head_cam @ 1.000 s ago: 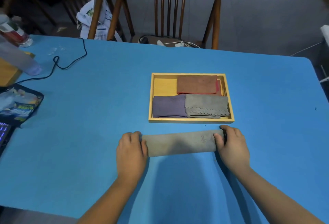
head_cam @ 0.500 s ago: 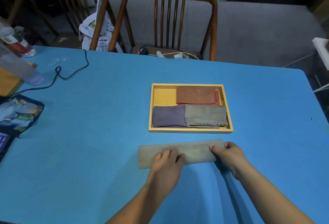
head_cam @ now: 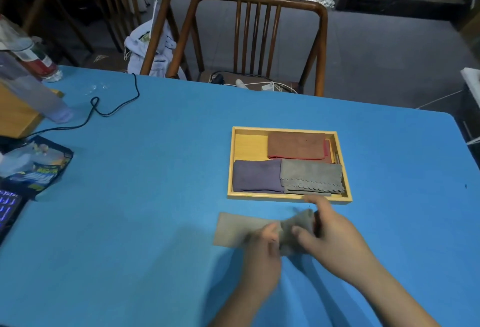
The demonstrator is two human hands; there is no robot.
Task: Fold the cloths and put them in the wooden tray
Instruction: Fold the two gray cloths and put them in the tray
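A long grey cloth (head_cam: pixel 235 229) lies on the blue table just in front of the wooden tray (head_cam: pixel 231 160). My right hand (head_cam: pixel 330 233) grips the cloth's right end and has it lifted and doubled over toward the left. My left hand (head_cam: pixel 262 251) presses on the cloth's middle, fingers flat. In the tray lie a folded brown cloth (head_cam: pixel 296 145) at the back, a purple cloth (head_cam: pixel 255 176) at front left and a grey scalloped cloth (head_cam: pixel 311 176) at front right. The tray's back left corner is bare wood.
Two wooden chairs (head_cam: pixel 257 41) stand behind the table. A black cable (head_cam: pixel 109 111), a clear bottle (head_cam: pixel 33 93), a wooden box (head_cam: pixel 13 113), a printed packet (head_cam: pixel 36 165) and a lit keyboard (head_cam: pixel 6 207) sit at the left side.
My left hand went from the cloth's left end to its middle. My right hand lifted the right end and carried it leftward over the cloth. The view tilted upward.
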